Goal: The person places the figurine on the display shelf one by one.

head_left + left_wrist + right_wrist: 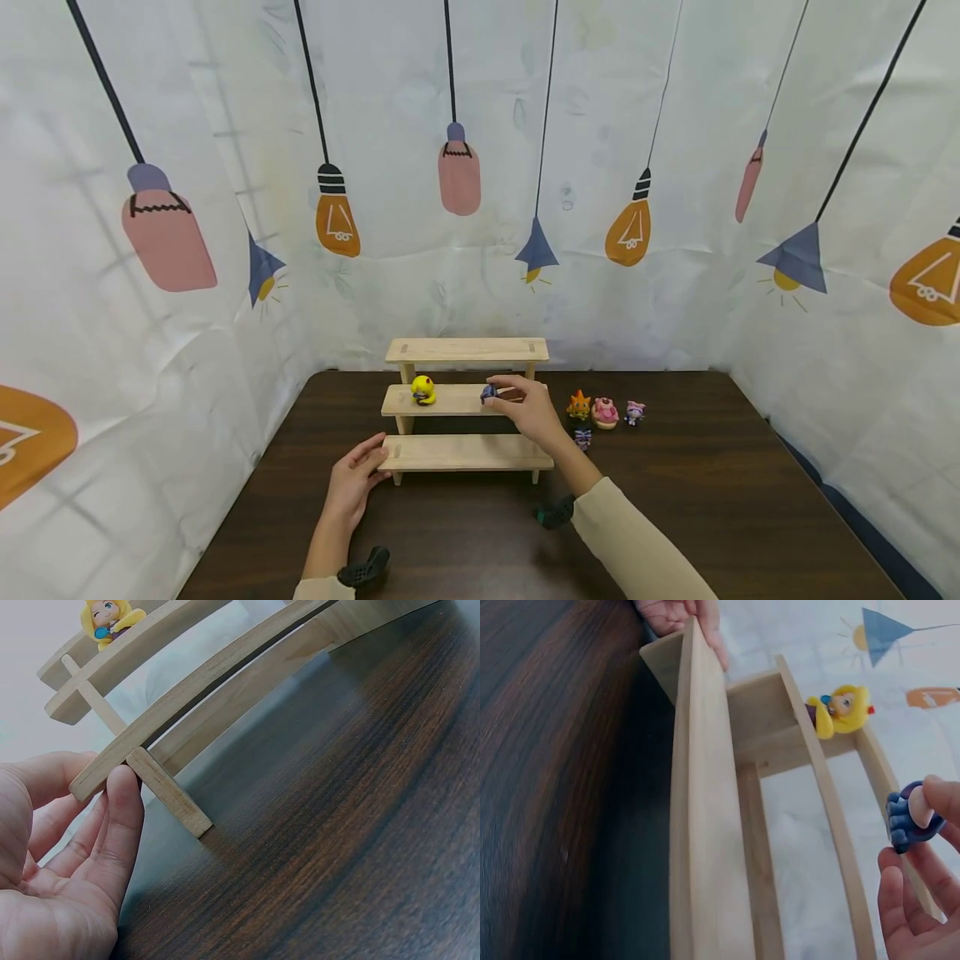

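Observation:
A three-step wooden display shelf (465,451) stands on the dark table. My left hand (349,490) holds the left end of its lowest step, thumb and fingers on either side of the board (112,761) in the left wrist view. Over the right part of the middle step, my right hand (529,412) pinches a small dark blue figurine (488,393). The right wrist view shows a pale patch on this blue toy (901,827) under a fingertip. A yellow-haired figurine (423,390) sits towards the left end of the middle step.
Right of the shelf stand several small figurines: an orange spiky one (578,406), a pink one (605,413), a pale pink and purple one (634,412) and a dark striped one (582,438). A white curtain (480,292) with printed lamps surrounds the table (720,500).

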Action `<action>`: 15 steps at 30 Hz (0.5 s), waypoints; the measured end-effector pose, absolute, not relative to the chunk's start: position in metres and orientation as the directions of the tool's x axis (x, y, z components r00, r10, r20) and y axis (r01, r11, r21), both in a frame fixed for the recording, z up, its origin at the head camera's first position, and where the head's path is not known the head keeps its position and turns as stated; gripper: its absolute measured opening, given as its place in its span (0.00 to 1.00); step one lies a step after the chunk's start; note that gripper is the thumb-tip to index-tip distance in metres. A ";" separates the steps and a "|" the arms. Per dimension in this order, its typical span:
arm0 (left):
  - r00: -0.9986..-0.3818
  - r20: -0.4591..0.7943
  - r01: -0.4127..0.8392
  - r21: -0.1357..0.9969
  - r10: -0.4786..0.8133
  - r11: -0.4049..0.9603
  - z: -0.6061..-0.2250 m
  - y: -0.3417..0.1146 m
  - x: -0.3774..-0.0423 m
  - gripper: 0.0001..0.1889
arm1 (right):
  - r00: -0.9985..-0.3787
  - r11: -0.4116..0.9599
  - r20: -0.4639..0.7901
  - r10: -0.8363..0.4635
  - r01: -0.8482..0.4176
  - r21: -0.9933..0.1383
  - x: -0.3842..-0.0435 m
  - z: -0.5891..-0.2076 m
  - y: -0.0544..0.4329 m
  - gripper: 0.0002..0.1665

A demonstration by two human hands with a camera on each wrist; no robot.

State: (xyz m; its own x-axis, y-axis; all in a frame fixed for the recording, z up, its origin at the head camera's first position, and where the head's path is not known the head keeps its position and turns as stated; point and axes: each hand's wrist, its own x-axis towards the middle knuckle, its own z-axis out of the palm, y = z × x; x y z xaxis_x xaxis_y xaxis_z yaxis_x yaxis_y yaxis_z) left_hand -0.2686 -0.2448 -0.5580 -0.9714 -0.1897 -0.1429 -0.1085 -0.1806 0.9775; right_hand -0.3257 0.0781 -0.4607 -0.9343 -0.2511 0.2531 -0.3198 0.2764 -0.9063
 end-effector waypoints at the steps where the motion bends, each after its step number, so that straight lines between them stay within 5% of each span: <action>1: -0.971 -0.144 -0.110 0.978 -0.190 -0.179 -0.558 -0.245 -0.269 0.30 | -0.936 0.279 0.246 -0.252 -0.314 -0.908 -0.326 -0.461 0.075 0.22; 15: -0.968 -0.154 -0.118 0.976 -0.197 -0.183 -0.558 -0.245 -0.269 0.31 | -0.944 0.341 0.239 -0.226 -0.306 -0.889 -0.337 -0.463 0.049 0.21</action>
